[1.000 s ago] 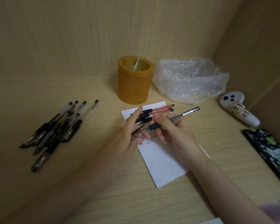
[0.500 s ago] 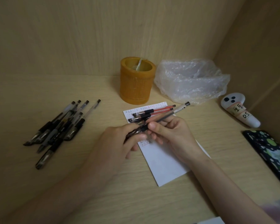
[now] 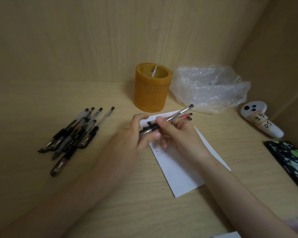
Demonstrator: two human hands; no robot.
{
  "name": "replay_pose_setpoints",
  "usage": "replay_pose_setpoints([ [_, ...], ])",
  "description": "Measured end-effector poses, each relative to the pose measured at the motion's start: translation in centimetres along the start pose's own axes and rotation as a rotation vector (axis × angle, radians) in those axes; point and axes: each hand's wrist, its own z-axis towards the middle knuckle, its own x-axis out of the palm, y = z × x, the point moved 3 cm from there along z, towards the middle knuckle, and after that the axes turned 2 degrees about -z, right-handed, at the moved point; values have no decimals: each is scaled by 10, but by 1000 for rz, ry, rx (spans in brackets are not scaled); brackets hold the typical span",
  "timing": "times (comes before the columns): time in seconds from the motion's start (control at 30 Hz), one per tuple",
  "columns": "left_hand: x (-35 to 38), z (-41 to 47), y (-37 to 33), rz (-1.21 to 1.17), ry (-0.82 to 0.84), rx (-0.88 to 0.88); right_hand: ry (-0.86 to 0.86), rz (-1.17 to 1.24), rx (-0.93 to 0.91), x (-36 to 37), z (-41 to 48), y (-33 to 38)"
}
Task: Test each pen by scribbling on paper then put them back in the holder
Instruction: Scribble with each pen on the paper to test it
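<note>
My right hand (image 3: 177, 134) pinches a clear-barrelled pen (image 3: 179, 114) by its black grip, its back end pointing up and to the right. My left hand (image 3: 136, 134) grips the cap end of that pen (image 3: 147, 131), both hands above the white paper (image 3: 182, 172). Scribbles mark the paper's top edge. Two red pens (image 3: 187, 117) lie on the paper behind my fingers. A pile of several black pens (image 3: 76, 134) lies on the desk to the left. The amber round holder (image 3: 151, 90) stands at the back, with one thin clear item inside.
A crumpled clear plastic bag (image 3: 210, 86) lies right of the holder. A white controller with labels (image 3: 260, 121) rests at the far right, and a dark spotted case (image 3: 291, 160) sits at the right edge. Wooden walls close the back and right sides.
My left hand has closed round the tip end of the pen and both hands have drawn together. The pen has tilted up more steeply to the right.
</note>
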Motion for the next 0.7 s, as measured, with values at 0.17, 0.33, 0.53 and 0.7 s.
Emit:
replay_pose_setpoints([
  [0.17, -13, 12, 27, 485, -192, 102, -146, 8, 89, -16, 23, 12],
  [0.33, -19, 16, 40, 778, -167, 25, -132, -83, 135, -21, 33, 15],
  [0.53, -21, 14, 42, 795, -88, -125, -145, -63, 155, -22, 27, 9],
  [0.7, -28, 13, 38, 737, -115, -122, -159, 36, 94, -29, 10, 5],
])
